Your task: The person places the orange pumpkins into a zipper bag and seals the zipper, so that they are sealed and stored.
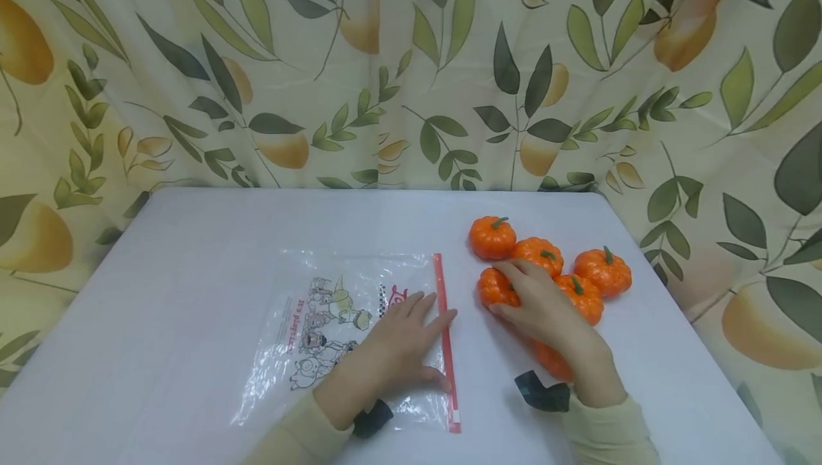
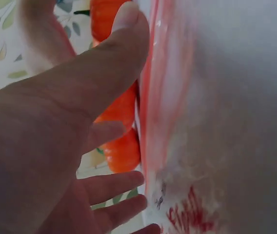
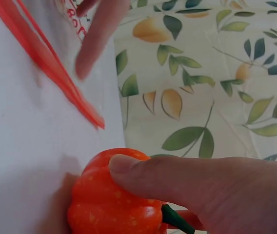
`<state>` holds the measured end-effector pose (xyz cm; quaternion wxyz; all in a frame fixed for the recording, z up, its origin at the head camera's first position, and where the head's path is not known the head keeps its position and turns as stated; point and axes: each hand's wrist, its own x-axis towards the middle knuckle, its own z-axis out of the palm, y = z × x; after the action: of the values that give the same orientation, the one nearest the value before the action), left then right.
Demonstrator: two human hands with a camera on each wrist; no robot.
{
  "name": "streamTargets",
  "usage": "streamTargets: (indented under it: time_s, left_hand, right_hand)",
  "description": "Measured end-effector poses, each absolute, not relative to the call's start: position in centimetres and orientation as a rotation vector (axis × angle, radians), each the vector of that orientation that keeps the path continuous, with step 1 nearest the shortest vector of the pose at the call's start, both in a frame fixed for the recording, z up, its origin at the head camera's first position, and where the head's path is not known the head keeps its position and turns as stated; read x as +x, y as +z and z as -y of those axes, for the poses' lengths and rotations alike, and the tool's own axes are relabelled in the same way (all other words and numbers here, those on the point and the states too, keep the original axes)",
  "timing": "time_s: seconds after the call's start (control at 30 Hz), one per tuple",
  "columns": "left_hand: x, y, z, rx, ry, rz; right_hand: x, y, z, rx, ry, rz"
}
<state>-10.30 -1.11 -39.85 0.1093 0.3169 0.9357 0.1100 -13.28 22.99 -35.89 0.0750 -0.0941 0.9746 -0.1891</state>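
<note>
A clear plastic zip bag point(image 1: 334, 322) with printed cartoon animals lies flat on the white table, its red zip edge point(image 1: 439, 276) towards the right. My left hand point(image 1: 394, 351) is over the bag's right part, fingers spread, with fingertips and thumb near the red edge. With my right hand point(image 1: 546, 308) I grip a small orange toy pumpkin point(image 1: 494, 288), thumb on its near side. In the right wrist view the thumb presses on this ribbed pumpkin point(image 3: 114, 195), its green stem showing beside the hand. The fingers on its far side are mostly hidden.
Several similar pumpkins stand close around my right hand: one at the back point(image 1: 491, 238), one at the far right point(image 1: 604, 272), and another partly under my wrist point(image 1: 552, 361). A leaf-patterned curtain point(image 1: 411, 94) hangs behind the white table point(image 1: 160, 294).
</note>
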Motion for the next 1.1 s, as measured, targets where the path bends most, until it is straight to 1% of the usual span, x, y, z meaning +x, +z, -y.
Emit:
streamTargets:
  time_s: [0.2, 0.47, 0.9, 1.1]
  left_hand:
    - [-9.5, -40.4, 0.5, 0.927, 0.246, -2.691]
    - [-9.2, -40.3, 0.4, 0.993, 0.181, -2.724]
    - [-9.4, -40.3, 0.7, 1.05, 0.153, -2.764]
    - [-9.0, -40.6, 0.8, 1.107, 0.221, -2.718]
  right_hand:
    - [-13.8, -36.2, -22.0, -0.294, -0.561, -2.921]
    - [-14.0, -36.5, -21.9, -0.294, -0.575, -2.915]
    - [-14.4, -36.8, -21.9, -0.314, -0.635, -2.886]
    - [-14.3, -36.9, -22.1, -0.295, -0.651, -2.867]
